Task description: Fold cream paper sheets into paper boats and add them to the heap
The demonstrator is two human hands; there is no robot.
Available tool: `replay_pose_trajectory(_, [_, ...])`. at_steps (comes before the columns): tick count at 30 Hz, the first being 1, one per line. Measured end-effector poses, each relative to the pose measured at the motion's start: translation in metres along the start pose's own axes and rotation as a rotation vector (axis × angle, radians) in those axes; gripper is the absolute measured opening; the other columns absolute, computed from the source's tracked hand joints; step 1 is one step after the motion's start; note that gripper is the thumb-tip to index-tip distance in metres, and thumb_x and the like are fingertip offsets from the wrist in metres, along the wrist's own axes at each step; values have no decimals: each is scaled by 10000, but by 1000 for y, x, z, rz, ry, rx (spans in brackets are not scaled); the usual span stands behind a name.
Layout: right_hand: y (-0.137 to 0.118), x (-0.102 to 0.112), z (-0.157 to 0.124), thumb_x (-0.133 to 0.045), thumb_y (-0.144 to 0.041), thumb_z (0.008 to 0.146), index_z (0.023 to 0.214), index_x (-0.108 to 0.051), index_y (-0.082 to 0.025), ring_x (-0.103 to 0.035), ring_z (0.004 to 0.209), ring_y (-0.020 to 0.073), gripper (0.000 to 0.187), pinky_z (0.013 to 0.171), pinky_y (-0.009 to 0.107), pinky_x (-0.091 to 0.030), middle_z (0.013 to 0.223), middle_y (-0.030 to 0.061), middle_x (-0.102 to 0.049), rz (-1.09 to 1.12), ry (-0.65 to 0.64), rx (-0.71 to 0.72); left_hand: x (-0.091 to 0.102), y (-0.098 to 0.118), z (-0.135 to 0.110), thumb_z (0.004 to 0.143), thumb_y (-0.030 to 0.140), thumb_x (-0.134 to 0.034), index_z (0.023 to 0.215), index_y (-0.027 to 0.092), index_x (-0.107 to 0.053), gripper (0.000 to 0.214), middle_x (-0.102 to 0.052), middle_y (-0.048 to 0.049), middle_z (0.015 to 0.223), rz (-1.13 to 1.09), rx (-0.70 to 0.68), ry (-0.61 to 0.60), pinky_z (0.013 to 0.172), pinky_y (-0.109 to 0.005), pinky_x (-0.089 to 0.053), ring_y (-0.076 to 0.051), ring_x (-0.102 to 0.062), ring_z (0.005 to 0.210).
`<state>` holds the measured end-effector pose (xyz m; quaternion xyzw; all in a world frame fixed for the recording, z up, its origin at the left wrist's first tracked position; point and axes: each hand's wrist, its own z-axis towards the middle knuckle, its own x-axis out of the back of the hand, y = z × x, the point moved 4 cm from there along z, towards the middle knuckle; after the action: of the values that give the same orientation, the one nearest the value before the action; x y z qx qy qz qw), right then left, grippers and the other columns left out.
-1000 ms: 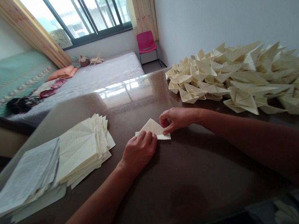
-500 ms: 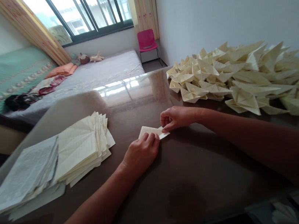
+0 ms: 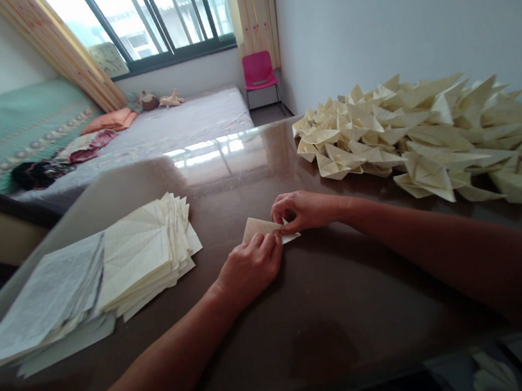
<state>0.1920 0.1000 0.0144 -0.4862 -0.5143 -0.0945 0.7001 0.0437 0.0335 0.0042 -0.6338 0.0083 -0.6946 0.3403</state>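
Observation:
A small folded cream paper piece [image 3: 256, 227] lies on the dark glossy table [image 3: 336, 314] in the middle of the head view. My left hand [image 3: 250, 267] presses on its near edge with curled fingers. My right hand [image 3: 301, 210] pinches its right end, fingers closed on the paper. Most of the piece is hidden under the two hands.
A stack of flat creased cream sheets [image 3: 145, 254] lies at the left, with printed sheets [image 3: 43, 304] beside it. A large heap of folded paper shapes [image 3: 426, 127] fills the table's right back. Beyond are a bed [image 3: 159, 129] and a pink chair [image 3: 259, 71].
The paper's upright triangular flap has been folded down flat. My right hand has shifted slightly left, closer to my left hand, and both stay on the piece.

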Motion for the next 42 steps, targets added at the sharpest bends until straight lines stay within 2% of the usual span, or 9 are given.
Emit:
replay_pose_trajectory(7, [2,3,-1,-625,-249,742,823,-628,-165,-455,582,93,117,537,192,-333,630,-49,-515,130,-82,14,3,-1,0,940,105,-394,1151,122,-530,252,-590,-63,838,-80,36,15,587,-280,-454,-181,-589,771])
replay_pose_trajectory(12, [6,4,1,-690,-237,688,956,-623,-153,-522,642,103,289,577,186,-375,722,-23,-592,156,37,-68,-6,-7,-1,950,139,-399,1262,138,-482,323,-598,-64,863,-93,95,14,609,-274,-462,-180,-585,807])
replay_pose_trajectory(20, [9,4,0,-675,-215,694,773,-715,-160,-576,610,109,104,536,189,-356,691,-7,-681,20,95,-177,-12,-17,4,992,338,-348,1232,223,-535,325,-603,-46,906,-202,273,-43,598,-245,-440,-179,-554,888])
replay_pose_trajectory(25, [2,4,0,-624,-216,754,783,-738,-179,-609,657,133,124,602,210,-378,736,15,-707,-121,84,-32,-10,-19,5,992,365,-337,1204,251,-550,322,-596,-44,932,-253,302,-103,614,-242,-439,-178,-528,888])
replay_pose_trajectory(30, [-6,8,-7,-543,-146,811,880,-735,-174,-618,756,144,206,716,221,-415,881,59,-679,-198,-77,178,-13,-20,4,996,367,-318,1209,269,-550,329,-610,-34,932,-268,319,-111,627,-253,-444,-183,-545,902])
replay_pose_trajectory(33, [-6,13,-12,-541,-77,767,968,-716,-179,-614,869,162,286,772,231,-421,999,71,-655,-216,-171,244,-14,-23,4,996,366,-319,1248,270,-525,339,-634,-31,983,-305,358,-105,680,-252,-457,-175,-567,938])
replay_pose_trajectory(35, [-3,12,-12,-587,-122,761,1000,-703,-174,-611,843,162,271,746,231,-423,1015,71,-655,-210,-196,243,-15,-25,4,994,355,-326,1300,256,-480,356,-640,-36,1046,-335,395,-97,718,-253,-460,-172,-581,961])
replay_pose_trajectory(38, [3,8,-5,-547,-216,850,931,-705,-156,-603,743,148,187,681,227,-399,888,63,-688,-183,-84,142,-15,-28,3,993,321,-325,1352,253,-423,379,-644,-43,1054,-353,436,-113,709,-263,-459,-179,-600,947])
replay_pose_trajectory(42, [7,-2,2,-518,-293,896,894,-685,-173,-597,722,148,206,633,222,-352,821,48,-701,-193,47,-8,-12,-28,3,982,295,-342,1354,279,-424,382,-637,-37,991,-300,442,-159,593,-276,-434,-202,-600,888])
